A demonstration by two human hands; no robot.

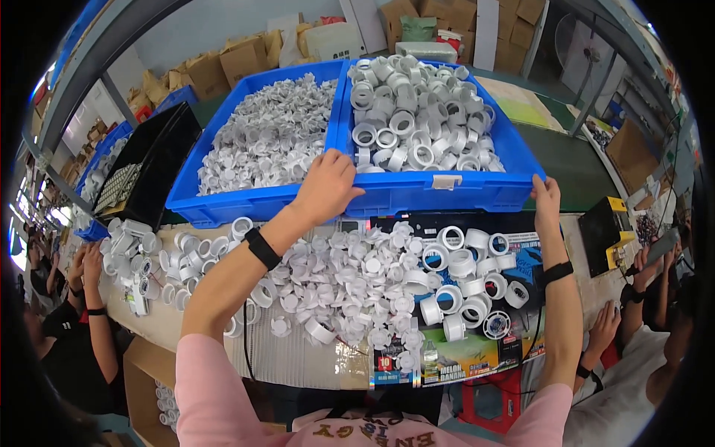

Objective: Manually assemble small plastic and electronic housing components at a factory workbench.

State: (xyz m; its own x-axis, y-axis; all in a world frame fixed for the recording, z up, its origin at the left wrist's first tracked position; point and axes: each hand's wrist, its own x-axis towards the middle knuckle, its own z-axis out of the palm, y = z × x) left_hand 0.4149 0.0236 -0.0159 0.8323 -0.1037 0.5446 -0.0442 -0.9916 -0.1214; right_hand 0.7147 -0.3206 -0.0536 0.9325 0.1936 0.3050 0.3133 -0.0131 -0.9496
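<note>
Two blue plastic bins stand side by side in front of me. The right bin (477,196) is heaped with white plastic rings (402,123); small white plastic pieces (261,134) fill the left bin (231,211). My left hand (328,185) is closed over the rim at the front, where the bins meet, fingers curled over the edge. At the front right corner, my right hand (547,200) grips the right bin's rim. Nearer me on the table lie a pile of small white pieces (350,272) and a group of loose white rings (465,279).
More white parts (134,257) lie to the left. A black box (149,164) stands beside the left bin, a black and yellow device (607,235) at right. Co-workers' hands (88,264) show at both sides. A cardboard box (145,372) and a red stool (488,406) are below.
</note>
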